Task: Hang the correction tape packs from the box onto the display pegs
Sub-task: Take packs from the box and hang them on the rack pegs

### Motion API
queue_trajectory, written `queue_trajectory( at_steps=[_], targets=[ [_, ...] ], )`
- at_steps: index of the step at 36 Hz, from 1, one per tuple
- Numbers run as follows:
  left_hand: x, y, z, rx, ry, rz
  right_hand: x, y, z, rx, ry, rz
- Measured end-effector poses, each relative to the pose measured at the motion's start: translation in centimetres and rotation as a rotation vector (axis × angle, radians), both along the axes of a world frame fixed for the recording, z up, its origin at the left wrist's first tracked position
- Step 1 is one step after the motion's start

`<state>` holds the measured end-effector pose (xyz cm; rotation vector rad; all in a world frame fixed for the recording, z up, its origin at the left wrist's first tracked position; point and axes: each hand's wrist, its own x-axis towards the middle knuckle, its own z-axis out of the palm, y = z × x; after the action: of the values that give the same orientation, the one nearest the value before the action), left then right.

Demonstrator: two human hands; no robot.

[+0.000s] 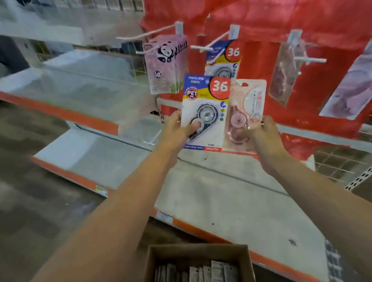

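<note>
My left hand [176,128] grips a blue-and-yellow correction tape pack [206,107] marked 36, thumb on its front. My right hand [262,133] pinches a pink correction tape pack [244,110] by its lower right edge. Both packs are held up side by side below the display pegs. A matching 36 pack [222,61] hangs on the middle peg [211,44]. Pink panda packs [166,65] hang on the left peg [147,34]. The cardboard box [196,271] with several upright packs sits at the bottom centre.
Red backing [303,4] covers the wall behind the pegs. More pinkish packs [285,74] hang on pegs to the right. Grey shelves with orange edges [80,92] run left and below. A peg [152,140] juts out near my left wrist.
</note>
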<state>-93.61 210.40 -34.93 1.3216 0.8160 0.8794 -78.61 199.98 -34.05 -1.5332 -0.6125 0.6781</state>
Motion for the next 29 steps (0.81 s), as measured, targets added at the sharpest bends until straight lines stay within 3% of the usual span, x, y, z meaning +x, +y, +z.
queue_trajectory(
  at_steps=[6, 12, 18, 29],
  targets=[
    [-0.5, 1.3, 4.1, -0.011, 0.025, -0.082, -1.7, -0.1, 3.9, 0.039, 0.051, -0.069],
    [0.2, 2.6, 4.4, -0.087, 0.089, -0.067, -1.6, 0.3, 5.1, -0.015, 0.063, -0.082],
    [1.4, 3.3, 3.8, -0.151, 0.098, -0.044, -0.7, 1.0, 4.4, -0.015, 0.104, -0.093],
    [7.1, 7.1, 2.3, -0.146, 0.287, -0.002, 2.6, 3.1, 1.2, -0.073, 0.046, -0.191]
  ],
)
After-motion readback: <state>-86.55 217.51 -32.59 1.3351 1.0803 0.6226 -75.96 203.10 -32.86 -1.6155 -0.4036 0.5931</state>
